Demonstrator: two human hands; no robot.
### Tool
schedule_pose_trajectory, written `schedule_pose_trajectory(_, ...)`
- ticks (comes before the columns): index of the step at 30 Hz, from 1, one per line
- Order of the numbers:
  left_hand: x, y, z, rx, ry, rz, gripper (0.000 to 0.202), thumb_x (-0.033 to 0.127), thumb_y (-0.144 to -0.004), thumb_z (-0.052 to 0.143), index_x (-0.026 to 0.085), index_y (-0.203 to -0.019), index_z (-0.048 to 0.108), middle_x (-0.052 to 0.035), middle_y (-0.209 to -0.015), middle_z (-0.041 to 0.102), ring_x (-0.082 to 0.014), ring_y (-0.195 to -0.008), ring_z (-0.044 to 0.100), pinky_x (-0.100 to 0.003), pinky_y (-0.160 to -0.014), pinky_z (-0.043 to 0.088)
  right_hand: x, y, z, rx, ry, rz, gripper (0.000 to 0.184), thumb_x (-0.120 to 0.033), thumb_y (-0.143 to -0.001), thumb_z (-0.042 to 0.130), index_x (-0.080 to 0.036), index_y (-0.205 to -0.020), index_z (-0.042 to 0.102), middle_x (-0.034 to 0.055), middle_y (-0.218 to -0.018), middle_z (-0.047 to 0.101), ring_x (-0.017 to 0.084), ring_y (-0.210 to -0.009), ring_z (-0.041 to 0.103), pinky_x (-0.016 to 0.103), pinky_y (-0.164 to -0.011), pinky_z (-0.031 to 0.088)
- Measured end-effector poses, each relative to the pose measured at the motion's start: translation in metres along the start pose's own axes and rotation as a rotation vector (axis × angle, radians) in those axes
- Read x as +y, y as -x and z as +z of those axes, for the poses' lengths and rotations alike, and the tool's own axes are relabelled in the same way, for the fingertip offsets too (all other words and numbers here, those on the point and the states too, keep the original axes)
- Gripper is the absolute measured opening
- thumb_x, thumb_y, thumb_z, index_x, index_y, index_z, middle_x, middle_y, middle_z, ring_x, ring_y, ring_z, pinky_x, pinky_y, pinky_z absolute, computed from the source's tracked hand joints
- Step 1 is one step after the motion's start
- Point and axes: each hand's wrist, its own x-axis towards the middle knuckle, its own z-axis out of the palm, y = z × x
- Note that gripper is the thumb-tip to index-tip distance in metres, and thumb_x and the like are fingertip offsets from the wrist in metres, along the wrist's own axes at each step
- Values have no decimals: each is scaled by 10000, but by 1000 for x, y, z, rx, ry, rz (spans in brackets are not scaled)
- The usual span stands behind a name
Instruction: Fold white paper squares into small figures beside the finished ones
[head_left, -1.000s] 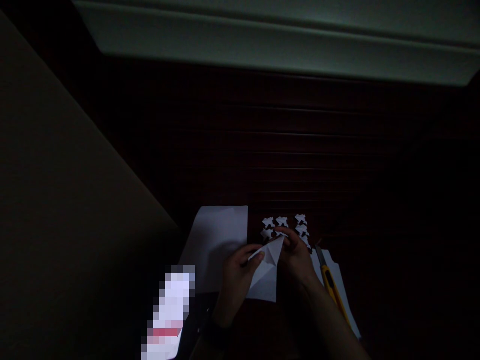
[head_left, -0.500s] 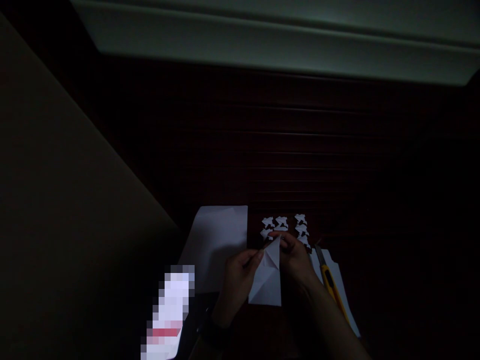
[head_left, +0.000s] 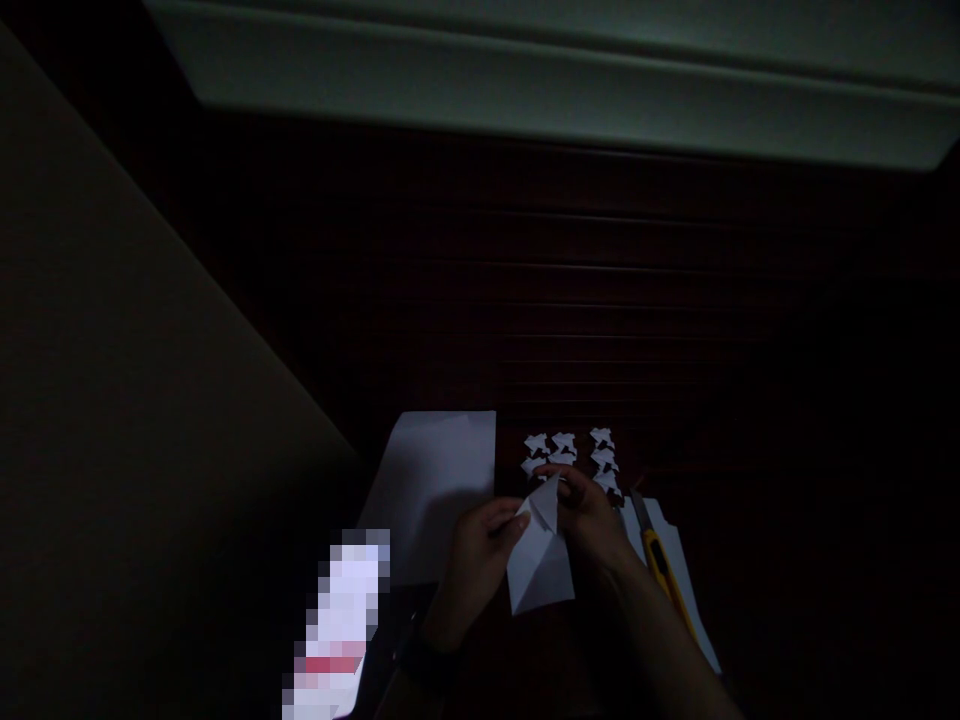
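Between my two hands is a creased white sheet of paper point(head_left: 541, 575), its upper end folded toward a point and its lower end hanging free. My left hand point(head_left: 484, 550) pinches the left edge of the folded part, thumb on top. On the other side my right hand point(head_left: 589, 515) grips the upper right edge, its fingers curled behind the paper and partly hidden. Just beyond the hands lie several small folded paper figures point(head_left: 564, 442) in columns; the right-hand column includes another figure point(head_left: 602, 438). My right hand partly covers the nearest ones.
Left of my hands lies a large white sheet point(head_left: 442, 470). A yellow utility knife point(head_left: 660, 565) with its blade out rests on white paper point(head_left: 697, 610) at the right. A bright blurred-out screen point(head_left: 337, 620) is at lower left. The dark reddish wood surface point(head_left: 637, 330) is dimly lit.
The paper's lower end has swung slightly to the right and tilted, and its folded tip has shifted a little. Both hands keep their grip and have barely moved.
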Motion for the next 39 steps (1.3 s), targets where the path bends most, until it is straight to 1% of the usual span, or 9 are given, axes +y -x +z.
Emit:
schedule_pose_trajectory(3, 1, 0, 0, 20, 26, -17, 226, 291, -741, 588, 135, -892, 652, -101, -906, 693, -220, -797, 648, -280, -675, 500, 0, 0, 0, -11, 6, 2, 413, -132, -651, 624, -214, -1049, 557, -14, -732, 590, 93, -545, 503, 182, -476, 369)
schedule_pose_trajectory(8, -1, 0, -2, -44, 58, -20, 223, 282, -764, 568, 136, -920, 629, -98, -908, 691, -219, -808, 649, -293, -695, 501, 0, 0, 1, -13, 16, 14, 395, -157, -640, 644, -202, -1025, 568, 0, -750, 605, 106, -561, 518, 186, -476, 377)
schedule_pose_trajectory(12, -4, 0, -3, -33, 61, -51, 248, 291, -758, 578, 135, -946, 621, -109, -941, 686, -225, -832, 647, -289, -697, 503, -1, -1, 2, -18, 19, 35, 374, -183, -633, 662, -200, -997, 575, 19, -797, 627, 132, -600, 553, 210, -506, 403)
schedule_pose_trajectory(15, -5, -1, -3, -42, 71, -31, 239, 282, -763, 572, 139, -949, 618, -108, -961, 678, -222, -866, 637, -287, -721, 497, -3, 0, 2, -37, 15, 25, 360, -182, -639, 662, -190, -989, 577, 37, -836, 634, 146, -645, 567, 218, -527, 411)
schedule_pose_trajectory(23, -4, -1, -3, -39, 86, -24, 249, 276, -759, 582, 160, -974, 532, -75, -857, 676, -192, -762, 648, -266, -644, 490, -2, -1, -1, -52, 47, 46, 390, -200, -628, 684, -196, -1004, 585, 39, -890, 637, 144, -668, 568, 224, -555, 415)
schedule_pose_trajectory(27, -5, -2, -3, -19, 70, -6, 243, 276, -750, 596, 179, -948, 491, -44, -790, 667, -171, -697, 644, -246, -601, 479, -2, -1, -2, -79, 44, 37, 379, -229, -620, 707, -187, -979, 592, 37, -871, 641, 146, -684, 570, 228, -579, 417)
schedule_pose_trajectory(30, -6, -2, -3, 27, 38, 5, 238, 293, -735, 612, 183, -912, 497, -37, -766, 667, -168, -678, 643, -241, -590, 479, -1, -1, -3, -88, 26, 65, 348, -247, -637, 699, -183, -962, 592, 35, -828, 645, 145, -644, 574, 230, -559, 415)
schedule_pose_trajectory(33, -7, -3, -4, 87, 20, -24, 242, 324, -711, 631, 176, -873, 528, -41, -748, 672, -177, -667, 646, -237, -566, 481, 1, -2, -2, -72, -9, 82, 328, -262, -644, 693, -182, -946, 592, 36, -815, 649, 151, -628, 585, 241, -556, 424)
schedule_pose_trajectory(39, -5, -3, -4, 107, 18, -66, 262, 337, -705, 622, 149, -887, 604, -77, -787, 690, -203, -711, 650, -259, -592, 493, 5, -2, -3, -58, -14, 74, 316, -276, -641, 697, -179, -925, 598, 29, -770, 653, 163, -640, 597, 259, -576, 442)
